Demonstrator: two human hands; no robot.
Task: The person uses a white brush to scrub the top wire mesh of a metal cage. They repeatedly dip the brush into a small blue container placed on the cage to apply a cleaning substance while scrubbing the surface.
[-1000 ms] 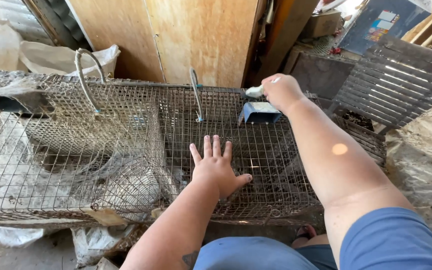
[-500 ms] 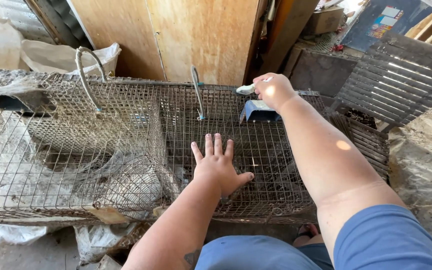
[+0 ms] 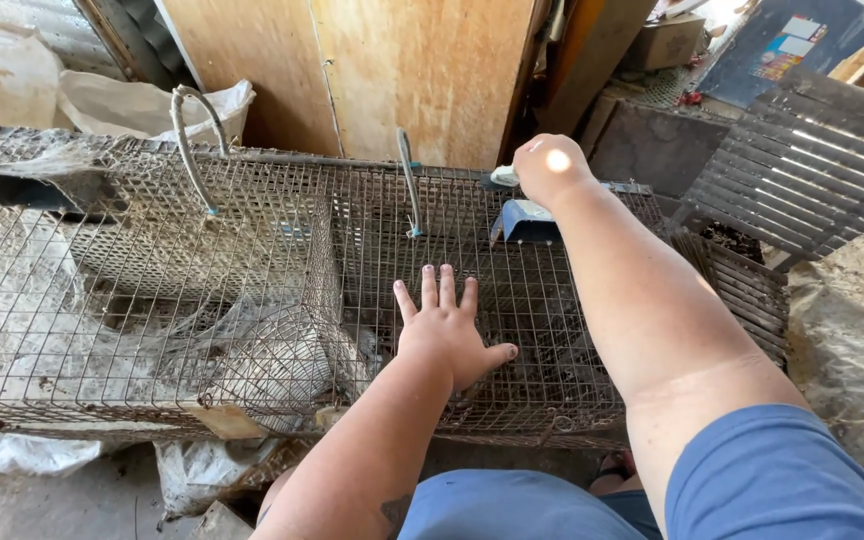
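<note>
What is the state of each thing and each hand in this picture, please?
Wire cage: top closed, dirty.
Left hand: open, flat on the cage top.
Right hand: closed on a pale object at the far edge.
Blue feeder: hanging inside the cage.

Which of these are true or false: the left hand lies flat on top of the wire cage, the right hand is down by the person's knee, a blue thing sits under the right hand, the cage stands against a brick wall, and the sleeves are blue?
1. The left hand lies flat, fingers spread, on the wire cage. True.
2. The right hand is by the knee. False: it reaches to the cage's far edge, closed on something pale.
3. A blue scoop-like piece sits just below the right hand. True.
4. The cage stands against a brick wall. False: plywood boards are behind it.
5. The sleeve is blue. True.
</note>
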